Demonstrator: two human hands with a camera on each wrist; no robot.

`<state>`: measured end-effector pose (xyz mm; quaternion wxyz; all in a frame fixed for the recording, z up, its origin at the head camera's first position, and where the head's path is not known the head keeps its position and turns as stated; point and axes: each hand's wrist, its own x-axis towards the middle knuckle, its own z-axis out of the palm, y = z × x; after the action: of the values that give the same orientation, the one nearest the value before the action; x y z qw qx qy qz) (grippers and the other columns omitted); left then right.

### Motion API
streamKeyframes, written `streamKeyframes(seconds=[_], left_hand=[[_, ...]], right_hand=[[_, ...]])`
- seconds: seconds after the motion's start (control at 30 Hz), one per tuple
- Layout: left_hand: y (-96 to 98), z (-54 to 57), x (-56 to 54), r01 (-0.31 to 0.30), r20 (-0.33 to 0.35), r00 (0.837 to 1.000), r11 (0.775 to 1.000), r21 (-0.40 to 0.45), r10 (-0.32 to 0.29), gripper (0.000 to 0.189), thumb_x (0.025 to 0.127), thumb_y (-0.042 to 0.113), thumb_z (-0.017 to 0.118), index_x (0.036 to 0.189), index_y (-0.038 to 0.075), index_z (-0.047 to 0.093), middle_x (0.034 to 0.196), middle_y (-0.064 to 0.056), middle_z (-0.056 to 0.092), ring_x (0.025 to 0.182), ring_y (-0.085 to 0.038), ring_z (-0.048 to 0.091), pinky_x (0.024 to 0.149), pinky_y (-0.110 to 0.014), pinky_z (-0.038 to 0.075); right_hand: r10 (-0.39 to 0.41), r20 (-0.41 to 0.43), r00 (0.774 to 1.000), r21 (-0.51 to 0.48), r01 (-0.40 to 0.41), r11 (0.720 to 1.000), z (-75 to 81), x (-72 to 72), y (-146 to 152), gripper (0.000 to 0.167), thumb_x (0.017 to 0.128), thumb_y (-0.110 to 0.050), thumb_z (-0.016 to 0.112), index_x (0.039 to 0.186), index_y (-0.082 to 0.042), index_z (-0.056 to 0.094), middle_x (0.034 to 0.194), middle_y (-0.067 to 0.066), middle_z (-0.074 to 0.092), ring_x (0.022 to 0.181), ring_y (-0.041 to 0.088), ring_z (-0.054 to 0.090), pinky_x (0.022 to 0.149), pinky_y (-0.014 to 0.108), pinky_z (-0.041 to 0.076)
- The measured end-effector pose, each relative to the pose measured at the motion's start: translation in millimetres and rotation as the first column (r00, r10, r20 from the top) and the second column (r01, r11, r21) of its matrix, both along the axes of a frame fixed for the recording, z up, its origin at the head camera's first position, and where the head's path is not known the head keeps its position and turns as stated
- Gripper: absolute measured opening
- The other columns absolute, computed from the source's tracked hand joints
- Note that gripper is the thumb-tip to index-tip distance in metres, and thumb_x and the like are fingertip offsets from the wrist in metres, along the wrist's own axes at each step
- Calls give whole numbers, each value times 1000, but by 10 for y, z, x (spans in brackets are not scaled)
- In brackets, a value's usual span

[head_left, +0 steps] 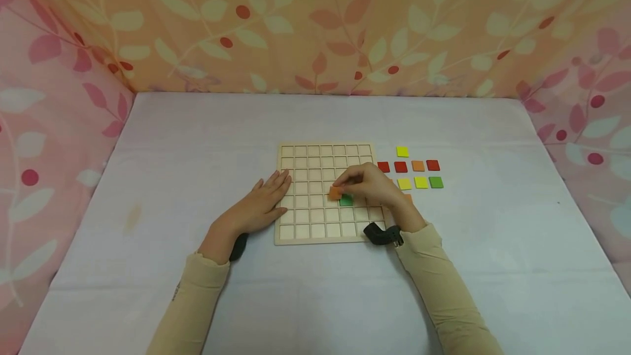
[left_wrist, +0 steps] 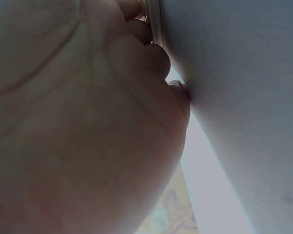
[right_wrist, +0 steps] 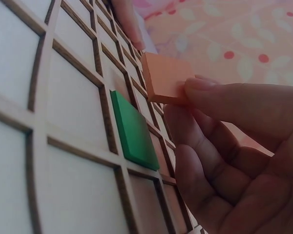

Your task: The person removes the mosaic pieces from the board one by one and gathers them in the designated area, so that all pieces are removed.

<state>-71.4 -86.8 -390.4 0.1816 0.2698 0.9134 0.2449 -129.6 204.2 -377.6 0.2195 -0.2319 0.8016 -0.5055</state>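
Note:
My right hand [head_left: 367, 182] pinches an orange square tile [right_wrist: 167, 77] between thumb and fingers, above the wooden grid board [head_left: 303, 232]. Right beside that tile, a green tile [right_wrist: 134, 130] sits in one of the board's cells; the head view shows it just right of the orange one. My left hand [head_left: 261, 201] lies flat with fingers extended, its fingertips on the board's left edge. In the left wrist view the palm [left_wrist: 88, 122] fills most of the picture, and the board shows only as a sliver.
Loose tiles lie right of the board: a yellow tile [head_left: 402, 152] at the back, red tiles [head_left: 401, 167], an orange tile [head_left: 418, 166], more yellow tiles [head_left: 421, 182] and a green tile [head_left: 436, 182]. My right forearm partly covers another orange tile [head_left: 408, 198]. Patterned curtains [head_left: 315, 26] border the white table [head_left: 148, 141].

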Motion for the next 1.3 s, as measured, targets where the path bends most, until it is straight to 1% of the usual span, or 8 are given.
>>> streamKeyframes(seconds=[0.23, 0.5, 0.73, 0.93, 1.03, 1.3], left_hand=[[-8, 5, -3, -2, -10, 1000, 1000, 5, 2, 68, 98, 21, 50, 149, -2, 11, 157, -14, 3, 143, -29, -1, 112, -53, 2], [1, 24, -11, 3, -9, 1000, 1000, -1, -3, 68, 98, 20, 50, 149, -2, 11, 157, -14, 2, 143, -30, -1, 112, -53, 3], [0, -1, -17, 5, -3, 1000, 1000, -14, -5, 68, 99, 22, 48, 150, 0, 9, 157, -13, 1, 143, -28, -3, 112, -52, 2], [7, -26, -10, 12, -9, 1000, 1000, 7, -12, 67, 99, 21, 48, 149, -2, 10, 157, -14, 2, 143, -30, -2, 112, -53, 2], [9, -23, -13, 15, -6, 1000, 1000, 2, -15, 67, 99, 21, 48, 149, -1, 10, 157, -14, 2, 143, -29, -2, 112, -53, 2], [-5, 33, -14, 19, -3, 1000, 1000, 4, -19, 68, 99, 21, 49, 149, -2, 9, 157, -15, 1, 143, -30, -2, 112, -53, 2]], right_hand=[[1, 11, 1000, -3, -1, 1000, 7, -5, 10, 12, 84, -2, 70, 95, -2, 74, 96, 8, 70, 86, 18, 64, 77, 26, 51], [1, 7, 1000, -37, 0, 999, 42, -11, 45, 13, 83, -2, 70, 96, 2, 73, 96, 11, 69, 86, 18, 63, 76, 24, 50], [-10, 36, 999, -39, 11, 999, 61, 2, 62, 14, 83, -3, 71, 97, 2, 73, 96, 11, 69, 85, 16, 63, 76, 24, 51], [-16, 50, 999, -21, 17, 1000, 64, 21, 91, 14, 83, -3, 71, 96, 2, 73, 96, 10, 69, 87, 17, 64, 76, 25, 51], [-21, 59, 998, -22, 23, 999, 57, 40, 109, 14, 83, -2, 70, 96, 2, 73, 97, 11, 69, 87, 18, 64, 76, 25, 51], [-14, 10, 1000, 25, 14, 1000, 38, 45, 149, 13, 83, -3, 71, 96, -1, 74, 94, 9, 70, 85, 18, 65, 76, 26, 51]])
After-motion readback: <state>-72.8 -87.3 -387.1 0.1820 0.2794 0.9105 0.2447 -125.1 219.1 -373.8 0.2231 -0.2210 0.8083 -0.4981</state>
